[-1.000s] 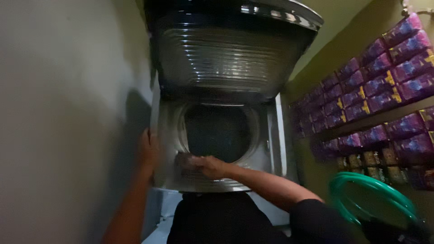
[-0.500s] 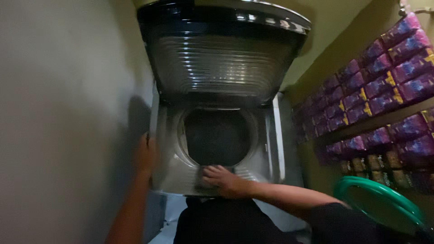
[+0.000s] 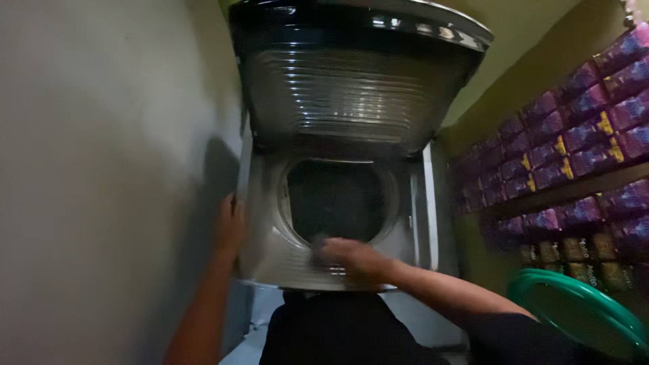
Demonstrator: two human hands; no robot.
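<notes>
right hand blurred, grip unclear, on washer rim; left hand clasps its side.

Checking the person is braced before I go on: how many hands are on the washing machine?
2. The left hand grips the left edge of the washing machine; the right hand rests on the front rim of the drum opening, blurred, possibly holding something small.

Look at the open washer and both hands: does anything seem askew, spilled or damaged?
Nothing stands out. The lid stands raised, the drum looks dark, the left hand holds the washer's left edge, and the right hand rests on the front rim. Blur hides fine detail.
</notes>
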